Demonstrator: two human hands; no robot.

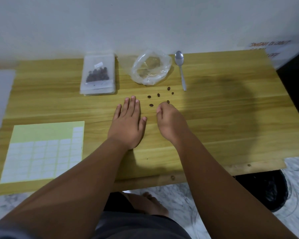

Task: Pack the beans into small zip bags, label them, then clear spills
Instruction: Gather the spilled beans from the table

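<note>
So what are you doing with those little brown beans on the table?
Someone is tidying up spilled beans. The right hand curls its fingers at the loose ones on the wooden table, while the left hand lies flat beside them. One zip bag is already filled and labelled. A spoon, a crumpled clear bag and a label sheet lie nearby.

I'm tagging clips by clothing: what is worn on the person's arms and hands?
Nothing: the left hand and right hand are bare, with no gloves, rings, watch or bracelet, and no sleeve reaches either forearm. The fingernails look short and unpainted.
</note>
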